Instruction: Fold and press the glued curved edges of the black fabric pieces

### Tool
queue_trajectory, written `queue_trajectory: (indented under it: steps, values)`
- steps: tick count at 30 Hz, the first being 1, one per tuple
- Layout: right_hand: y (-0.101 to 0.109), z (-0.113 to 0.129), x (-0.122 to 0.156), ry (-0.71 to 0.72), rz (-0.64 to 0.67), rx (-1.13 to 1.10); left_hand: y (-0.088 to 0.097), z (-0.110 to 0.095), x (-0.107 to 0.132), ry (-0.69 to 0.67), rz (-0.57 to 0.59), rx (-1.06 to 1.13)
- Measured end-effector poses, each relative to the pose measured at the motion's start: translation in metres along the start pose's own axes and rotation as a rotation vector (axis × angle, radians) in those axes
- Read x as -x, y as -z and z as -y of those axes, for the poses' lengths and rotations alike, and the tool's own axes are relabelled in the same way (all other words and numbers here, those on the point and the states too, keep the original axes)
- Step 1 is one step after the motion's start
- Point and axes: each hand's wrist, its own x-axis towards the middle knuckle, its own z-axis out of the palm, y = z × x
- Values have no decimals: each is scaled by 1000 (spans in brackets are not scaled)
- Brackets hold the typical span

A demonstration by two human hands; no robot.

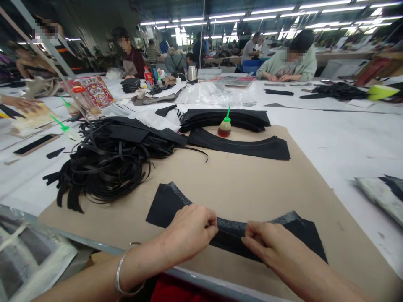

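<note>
Head-worn view — forward, tilted down.

Both forearms (154, 256) in over bench's near edge (201, 277). Left hand (193, 224), right hand (269, 239) apart, knuckles up, fingers curled against thumbs.

Silver bangle (118, 272) on left wrist (134, 266); forearms (157, 254) bare; red clothing (176, 290).

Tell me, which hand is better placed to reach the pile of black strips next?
Probably the left hand: the pile lies on its side, and the right hand is farther across. Both hands pinch the curved black piece, so the left would need to let go first.
</note>
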Motion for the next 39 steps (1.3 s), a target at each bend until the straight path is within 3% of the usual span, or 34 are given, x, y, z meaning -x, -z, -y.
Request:
queue_trajectory:
  steps: [16,22,29,35,39]
  values:
    - [-15,2,-24,-43,-31,155,-19,6,-28,86,-11,-92]
    - [-12,0,-23,-54,-15,150,-19,6,-30,93,1,-68]
    - [-12,-3,-25,11,-101,57,-9,5,-23,55,-5,-39]
    - [-4,6,-22,58,-47,-40,2,-7,-11,-10,99,148]
    - [5,9,-13,114,24,-144,1,-13,-10,7,111,143]
